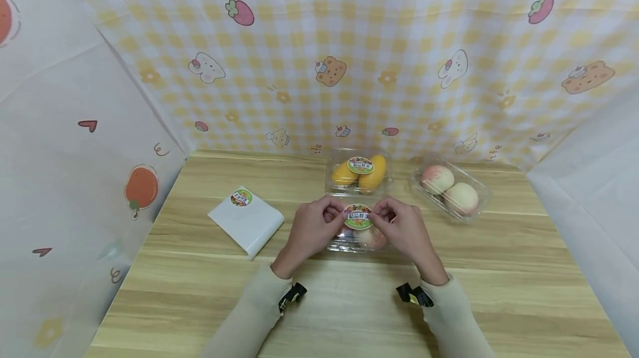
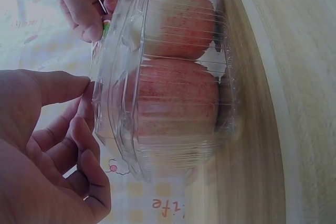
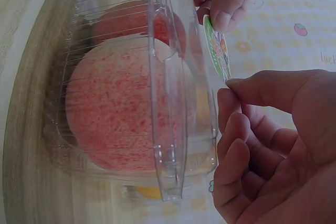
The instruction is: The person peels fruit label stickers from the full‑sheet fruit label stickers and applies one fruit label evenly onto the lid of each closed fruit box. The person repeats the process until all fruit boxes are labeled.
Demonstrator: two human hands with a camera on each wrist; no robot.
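An oval fruit sticker (image 1: 358, 217) with a green and white print is stretched between my two hands, just over the lid of a clear plastic box (image 1: 344, 247). My left hand (image 1: 314, 225) pinches its left end between thumb and forefinger. The opposite end is pinched the same way by my right hand (image 1: 401, 226). Inside the box sit two pink-and-cream peaches (image 2: 176, 98). In the right wrist view the sticker (image 3: 216, 51) appears edge-on, close beside the box's lid.
Behind stands a clear box of yellow mangoes (image 1: 371, 175) with a like sticker on its lid. Another clear box (image 1: 479, 211) holds two pale peaches at the right. On the left lies a folded white sheet (image 1: 247, 222) bearing one sticker.
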